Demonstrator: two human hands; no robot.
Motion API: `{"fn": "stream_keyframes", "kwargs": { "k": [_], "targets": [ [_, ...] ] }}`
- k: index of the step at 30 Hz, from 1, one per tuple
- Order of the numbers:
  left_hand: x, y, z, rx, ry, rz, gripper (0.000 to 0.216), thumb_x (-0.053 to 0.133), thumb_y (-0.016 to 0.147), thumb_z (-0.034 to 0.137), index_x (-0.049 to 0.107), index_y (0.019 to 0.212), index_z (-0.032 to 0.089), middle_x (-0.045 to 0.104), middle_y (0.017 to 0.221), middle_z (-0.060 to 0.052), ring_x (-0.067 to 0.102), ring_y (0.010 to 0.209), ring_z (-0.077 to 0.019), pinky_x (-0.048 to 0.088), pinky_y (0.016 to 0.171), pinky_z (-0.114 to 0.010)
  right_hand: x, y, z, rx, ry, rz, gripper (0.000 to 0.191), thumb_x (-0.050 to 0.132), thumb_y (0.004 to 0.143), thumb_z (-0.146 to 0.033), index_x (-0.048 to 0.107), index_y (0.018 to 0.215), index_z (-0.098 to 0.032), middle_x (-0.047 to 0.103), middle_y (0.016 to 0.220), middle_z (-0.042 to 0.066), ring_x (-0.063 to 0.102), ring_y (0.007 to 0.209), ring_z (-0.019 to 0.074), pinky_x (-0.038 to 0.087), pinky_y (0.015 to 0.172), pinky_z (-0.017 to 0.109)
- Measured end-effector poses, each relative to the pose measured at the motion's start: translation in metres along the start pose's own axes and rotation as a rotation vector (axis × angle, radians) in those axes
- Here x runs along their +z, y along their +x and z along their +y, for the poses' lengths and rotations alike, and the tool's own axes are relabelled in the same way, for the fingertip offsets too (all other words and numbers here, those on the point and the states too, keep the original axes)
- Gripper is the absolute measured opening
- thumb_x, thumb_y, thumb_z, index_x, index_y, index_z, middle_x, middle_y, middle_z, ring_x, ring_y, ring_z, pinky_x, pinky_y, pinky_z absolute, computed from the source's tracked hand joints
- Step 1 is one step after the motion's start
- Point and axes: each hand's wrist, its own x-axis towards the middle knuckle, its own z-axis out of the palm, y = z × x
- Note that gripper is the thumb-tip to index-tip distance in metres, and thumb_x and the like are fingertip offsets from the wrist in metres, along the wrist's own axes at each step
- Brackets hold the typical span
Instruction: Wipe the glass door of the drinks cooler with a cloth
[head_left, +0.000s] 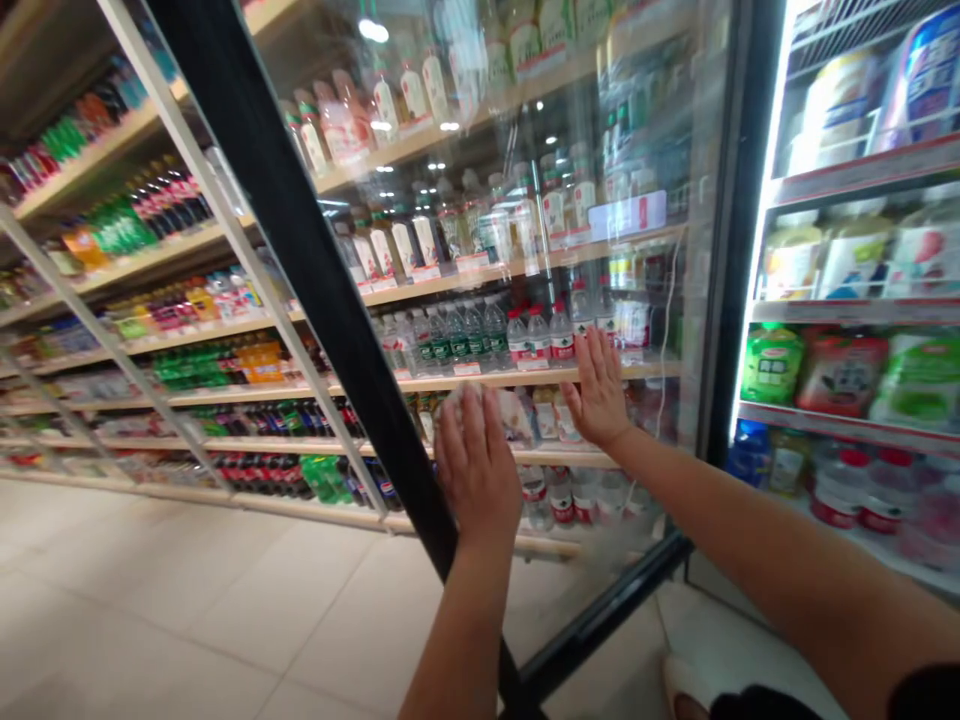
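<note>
Both my hands lie flat against the glass of a black-framed fridge door (pixel 315 270) that stands swung out in front of me. My left hand (pixel 474 462) presses the glass near the door's left frame edge, fingers stretched upward and together. My right hand (pixel 598 388) rests higher and to the right on the same pane, fingers straight. Neither hand holds anything. Through the glass I see wooden shelves with water bottles (pixel 480 335) and other drinks.
To the right, the lit fridge interior (pixel 847 380) holds green, red and white pouches and jars on white shelves. Long shelves of soda bottles (pixel 187 365) run along the left. Pale floor tiles (pixel 187 600) spread below. A shoe tip (pixel 679 690) shows at the bottom.
</note>
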Motion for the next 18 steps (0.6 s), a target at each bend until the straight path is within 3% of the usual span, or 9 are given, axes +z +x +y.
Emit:
{"fn": "stream_keyframes", "kwargs": {
  "k": [2,5,7,11,13,15,18],
  "targets": [
    [0.008,-0.039,0.018,0.078,-0.013,-0.118,0.057,0.052,0.093,0.018,0.040,0.148,0.023,0.034,0.156,-0.011,0.018,0.149,-0.0304,0.025,0.121,-0.050,0.000,0.000,0.000,0.002,-0.004,0.002,0.068,0.023,0.102,-0.046,-0.006,0.158,-0.021,0.007,0.167,0.011,0.008,0.154,0.0288,0.019,0.121,0.056],
    [0.015,-0.088,0.035,0.275,-0.095,-0.231,0.050,0.044,0.094,0.014,0.048,0.143,0.020,0.037,0.155,-0.006,0.027,0.147,-0.0248,0.023,0.123,-0.041,0.000,0.001,-0.001,-0.003,0.000,0.010,0.067,0.024,0.102,-0.045,-0.005,0.158,-0.021,0.008,0.167,0.011,0.008,0.154,0.0286,0.020,0.121,0.055],
    [0.013,-0.085,0.032,0.285,-0.102,-0.206,0.048,0.042,0.093,0.011,0.050,0.141,0.016,0.041,0.153,-0.005,0.029,0.146,-0.0240,0.022,0.124,-0.039,0.000,0.001,-0.001,-0.010,0.008,0.017,0.067,0.024,0.102,-0.045,-0.004,0.158,-0.021,0.007,0.167,0.011,0.008,0.154,0.0285,0.021,0.121,0.055],
    [0.004,-0.007,0.009,0.140,-0.050,-0.035,0.053,0.043,0.093,0.008,0.042,0.146,0.012,0.043,0.150,-0.011,0.021,0.149,-0.0263,0.024,0.122,-0.045,-0.001,0.000,-0.001,-0.008,0.008,0.028,0.066,0.022,0.102,-0.046,-0.004,0.158,-0.021,0.007,0.167,0.010,0.007,0.154,0.0279,0.021,0.121,0.055],
    [0.002,0.019,0.002,0.020,-0.002,-0.003,0.057,0.045,0.094,0.010,0.035,0.150,0.014,0.036,0.154,-0.015,0.014,0.150,-0.0287,0.023,0.122,-0.051,-0.002,0.000,-0.001,-0.007,0.003,0.025,0.067,0.022,0.102,-0.046,-0.004,0.158,-0.021,0.006,0.167,0.010,0.007,0.154,0.0275,0.021,0.121,0.054],
    [0.003,0.012,0.005,-0.075,0.041,-0.001,0.063,0.048,0.092,0.011,0.029,0.152,0.015,0.030,0.156,-0.018,0.011,0.150,-0.0327,0.024,0.120,-0.057,-0.002,0.001,-0.001,-0.012,0.001,0.022,0.067,0.023,0.102,-0.045,-0.005,0.158,-0.021,0.006,0.167,0.009,0.006,0.154,0.0271,0.021,0.121,0.054],
    [0.006,-0.052,0.021,-0.112,0.093,-0.042,0.070,0.054,0.089,0.012,0.026,0.153,0.010,0.031,0.153,-0.026,0.011,0.149,-0.0381,0.029,0.116,-0.061,-0.002,0.001,-0.001,-0.018,0.000,0.024,0.067,0.024,0.102,-0.044,-0.006,0.158,-0.022,0.004,0.167,0.009,0.005,0.154,0.0266,0.021,0.121,0.054]
  ]
}}
